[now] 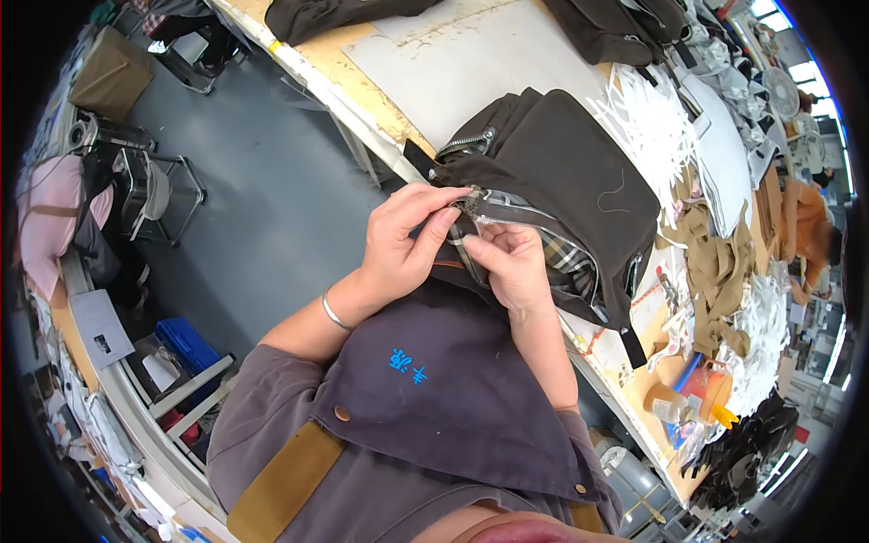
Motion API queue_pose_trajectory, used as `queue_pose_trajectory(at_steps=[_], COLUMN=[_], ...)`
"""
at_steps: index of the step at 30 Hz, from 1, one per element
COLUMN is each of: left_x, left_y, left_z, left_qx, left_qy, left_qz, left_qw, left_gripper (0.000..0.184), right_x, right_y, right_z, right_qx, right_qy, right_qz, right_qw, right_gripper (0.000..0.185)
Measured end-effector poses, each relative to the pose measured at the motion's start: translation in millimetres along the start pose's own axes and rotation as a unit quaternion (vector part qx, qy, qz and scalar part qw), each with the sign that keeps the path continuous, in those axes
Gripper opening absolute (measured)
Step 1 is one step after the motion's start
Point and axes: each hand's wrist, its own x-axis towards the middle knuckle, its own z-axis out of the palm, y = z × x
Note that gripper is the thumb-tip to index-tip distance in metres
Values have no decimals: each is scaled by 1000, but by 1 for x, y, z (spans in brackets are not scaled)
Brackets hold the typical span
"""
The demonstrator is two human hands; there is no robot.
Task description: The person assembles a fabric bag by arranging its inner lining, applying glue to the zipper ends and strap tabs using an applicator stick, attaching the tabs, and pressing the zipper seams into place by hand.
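The table (362, 95) carries a dark brown bag (579, 163), lying partly over its near edge, plaid lining (563, 256) showing. The left hand's (403, 237) thumb and fingers pinch its opening beside the zipper (520, 211) end; the right hand's (510, 262) fingers grip fabric just beside them.

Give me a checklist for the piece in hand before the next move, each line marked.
1. Left hand gripping the dark fabric item: ok.
2. Right hand gripping it too: ok.
3. Item supported by the table: ok, though part overhangs the near edge.
4. Top panel free of loose thread: not ok, a pale thread lies there.
5. Zip slider between the left fingertips: cannot tell, too small.
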Motion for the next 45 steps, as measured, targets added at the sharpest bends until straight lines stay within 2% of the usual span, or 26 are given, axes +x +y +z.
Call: queue_pose_trajectory(at_steps=[2,5,8,11,14,17,20,25,27,28,29,31,35,36,39,42,45], left_x=[0,4,-1,-4,0,2,3,10,9,8,8,8,-1,-2,-4,-2,2], left_y=[1,7,2,0,4,5,4,1,-1,-2,-3,-2,-1,-1,-13,-9,-3], left_z=[2,4,5,7,9,8,4,2,1,0,-2,-8,1,-10,-10,-7,-10], left_qx=[-19,-11,-89,-263,-282,-222,-258,-267,-287,-311,-334,-316,-276,-246,-321,-316,-263], left_qy=[12,40,51,50,64,57,38,39,43,43,44,27,22,-18,-28,-3,-2], left_qz=[9,3,-77,-215,-212,-165,-226,-257,-263,-267,-271,-237,-180,-228,-250,-252,-200], left_qw=[1000,999,992,939,933,959,939,928,920,911,902,918,944,942,913,915,944], left_gripper=[23,20,15,10,9,11,13,14,15,16,18,17,20,23,22,21,16], right_x=[2,0,2,1,0,0,1,3,0,0,2,5,5,5,3,5,5], right_y=[7,6,10,12,16,16,14,3,1,3,3,3,5,4,-1,3,6], right_z=[2,5,11,9,6,9,13,4,13,4,4,5,3,2,0,3,5], right_qx=[49,-6,25,67,32,-13,-72,-80,-121,-107,-106,-105,-75,-67,-53,-57,-72], right_qy=[41,9,62,117,128,145,186,109,58,30,41,63,41,43,45,38,36], right_qz=[-56,-59,-118,-82,-76,-112,-169,-75,-70,-57,-56,-55,-57,-54,-53,-67,-64], right_qw=[996,998,991,987,988,983,965,988,988,992,992,991,995,995,996,995,995], right_gripper=[31,28,15,15,18,17,15,9,12,20,20,21,21,21,21,22,23])
